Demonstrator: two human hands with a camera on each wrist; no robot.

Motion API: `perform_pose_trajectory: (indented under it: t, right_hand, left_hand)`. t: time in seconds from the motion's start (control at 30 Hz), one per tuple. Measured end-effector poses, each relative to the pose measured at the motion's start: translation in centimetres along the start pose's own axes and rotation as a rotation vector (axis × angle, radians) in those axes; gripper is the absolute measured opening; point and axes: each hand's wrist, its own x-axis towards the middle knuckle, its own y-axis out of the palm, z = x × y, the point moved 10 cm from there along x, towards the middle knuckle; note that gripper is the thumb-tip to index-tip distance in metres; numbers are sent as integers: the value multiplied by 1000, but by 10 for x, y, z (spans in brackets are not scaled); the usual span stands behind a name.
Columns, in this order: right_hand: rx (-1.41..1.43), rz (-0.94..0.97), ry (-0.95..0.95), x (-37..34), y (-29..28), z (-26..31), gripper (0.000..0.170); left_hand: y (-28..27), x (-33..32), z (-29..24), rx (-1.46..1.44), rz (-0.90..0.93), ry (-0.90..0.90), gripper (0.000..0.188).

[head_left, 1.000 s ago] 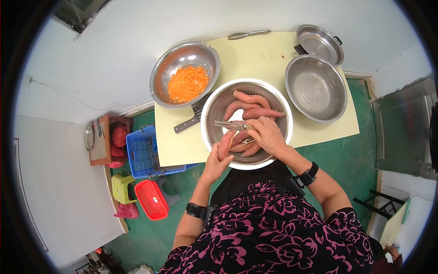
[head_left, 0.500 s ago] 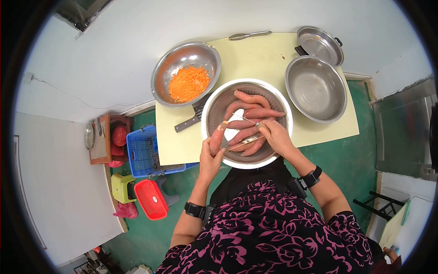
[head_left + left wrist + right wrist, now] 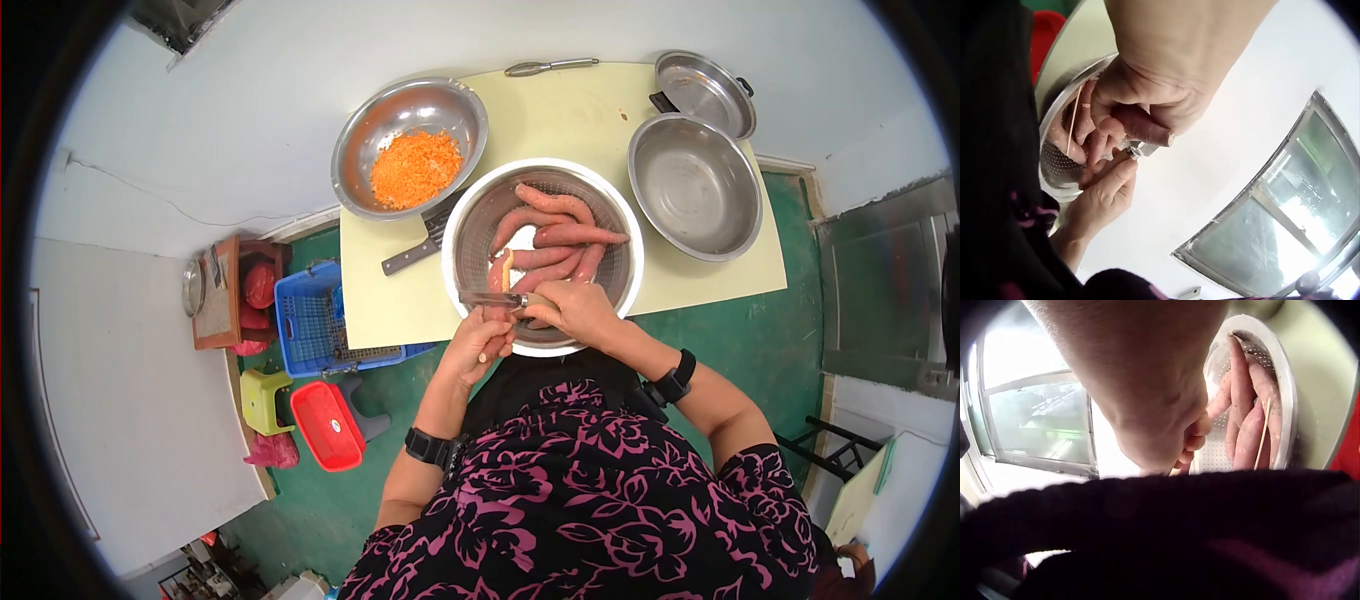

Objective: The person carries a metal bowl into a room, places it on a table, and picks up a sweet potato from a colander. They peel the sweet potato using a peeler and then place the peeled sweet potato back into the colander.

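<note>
Over a perforated steel colander (image 3: 637,240), my left hand (image 3: 480,342) grips a sweet potato (image 3: 506,268), with a pale yellow peeled strip along its upper part. Its lower tip (image 3: 1155,134) pokes out of the fist in the left wrist view. In my right hand (image 3: 580,312) is a peeler (image 3: 492,298), held by its handle, the metal head lying across the sweet potato. Several other unpeeled sweet potatoes (image 3: 580,235) lie inside the colander. A thin wooden stick (image 3: 1262,434) rests over them in the right wrist view.
Left on the table (image 3: 560,110) stand a steel bowl (image 3: 465,110) of shredded orange food and a cleaver (image 3: 408,257). A steel basin (image 3: 695,190) and a pan (image 3: 705,90) are at the right. Near the back edge lies another handled tool (image 3: 550,67).
The sweet potato in the left hand tipped outward, then came back over the colander's near side. The peeler moved off to the right and returned across it.
</note>
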Motion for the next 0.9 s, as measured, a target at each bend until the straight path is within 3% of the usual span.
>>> perform_pose_trajectory:
  t: [0.03,0.13,0.17,0.3,0.47,0.53,0.63,0.73,0.8,0.83,0.9]
  right_hand:
    - [-55,-43,-48,0,-4,4,31]
    - [-71,-130,49,4,-16,-27,32]
    - [-72,-183,197,4,-25,-47,32]
    - [-120,-53,448,2,-25,-87,32]
    - [68,-11,11,8,-12,4,28]
    - [-61,-16,-31,6,3,0,30]
    - [-129,-203,-146,7,-18,3,33]
    - [-285,-105,257,9,-23,-69,33]
    - [-210,-83,368,3,-20,-90,34]
    - [-178,-69,414,4,-20,-99,34]
    - [0,-78,242,9,-21,-55,34]
  left_hand:
    - [-1,0,-1,25,12,6,26]
    - [3,-7,-5,46,30,19,27]
    - [7,-10,-8,45,32,25,27]
    - [2,-10,-7,118,-57,18,27]
    - [-1,-6,-11,238,-173,68,25]
    - [-2,-3,-10,234,-159,60,26]
    - [1,-8,-14,270,-162,51,26]
    - [1,-10,-15,348,-208,63,27]
    - [-6,-11,-16,383,-242,63,28]
    - [-12,-8,-16,378,-254,62,28]
    - [-14,-8,-13,342,-266,54,29]
